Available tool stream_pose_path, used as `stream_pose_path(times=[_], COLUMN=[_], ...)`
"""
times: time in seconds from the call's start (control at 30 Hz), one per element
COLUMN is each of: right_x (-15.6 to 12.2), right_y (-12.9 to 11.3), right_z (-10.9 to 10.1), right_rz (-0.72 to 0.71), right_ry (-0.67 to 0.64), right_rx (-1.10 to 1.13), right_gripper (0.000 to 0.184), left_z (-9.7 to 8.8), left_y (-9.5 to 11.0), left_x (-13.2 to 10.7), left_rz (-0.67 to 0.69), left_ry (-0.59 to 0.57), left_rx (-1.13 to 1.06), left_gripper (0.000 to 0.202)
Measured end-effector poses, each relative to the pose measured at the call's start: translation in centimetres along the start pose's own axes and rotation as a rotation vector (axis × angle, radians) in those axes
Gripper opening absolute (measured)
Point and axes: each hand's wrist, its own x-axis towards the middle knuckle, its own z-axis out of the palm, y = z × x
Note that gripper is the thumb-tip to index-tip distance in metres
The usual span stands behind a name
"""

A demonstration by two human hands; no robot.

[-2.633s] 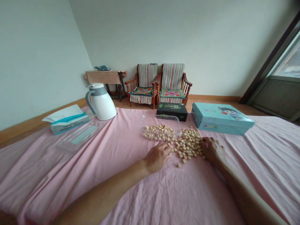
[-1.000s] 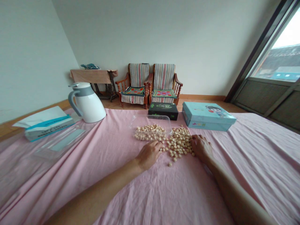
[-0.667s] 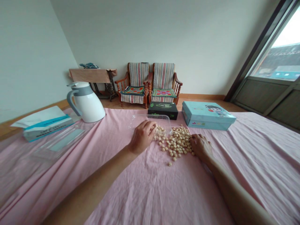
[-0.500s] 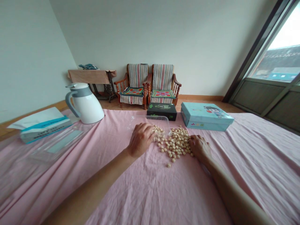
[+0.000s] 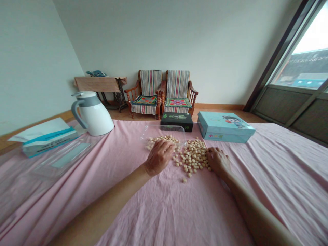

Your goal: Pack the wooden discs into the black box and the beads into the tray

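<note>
A heap of pale round seeds (image 5: pixel 194 157) lies loose on the pink cloth (image 5: pixel 179 212). Behind it to the left stands a clear plastic container (image 5: pixel 164 129) with more of the seeds inside. My left hand (image 5: pixel 159 158) hovers knuckles up at the container's near edge, its fingers curled down so that what they hold, if anything, is hidden. At the heap's right edge rests my right hand (image 5: pixel 217 160), fingers loosely spread and touching the seeds. One stray seed (image 5: pixel 184 180) lies nearer to me.
A white jug (image 5: pixel 93 114) stands at the back left, with a tissue box (image 5: pixel 46 138) and a clear lid (image 5: pixel 64 155) nearer the left edge. A black box (image 5: pixel 176 120) and a light blue box (image 5: pixel 225 127) sit behind the seeds. Two striped chairs (image 5: pixel 164 92) stand by the wall.
My left hand went from the loose seeds up over the container, then drew back to its near edge. My right hand stayed at the heap's right side.
</note>
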Motion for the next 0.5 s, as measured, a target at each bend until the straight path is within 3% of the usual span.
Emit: stream_pose_path(times=[0.1,0.2,0.33,0.5], right_x=[0.1,0.1,0.0,-0.1], right_y=[0.1,0.1,0.0,-0.2], right_z=[0.2,0.2,-0.1,-0.2], right_rz=[0.002,0.010,0.004,0.003], right_ry=[0.000,0.000,-0.003,0.000], right_rx=[-0.006,0.001,0.011,0.019], right_gripper=[0.036,0.036,0.037,0.037], left_z=[0.6,1.7,2.5,0.9], left_y=[1.4,2.0,1.7,1.6], left_x=[-0.6,-1.2,-1.5,-1.0], left_rz=[0.103,0.023,-0.095,0.017], left_ry=[-0.189,-0.313,-0.323,-0.315], left_rx=[-0.020,-0.022,-0.064,-0.130], left_gripper=[0.017,0.014,0.014,0.006])
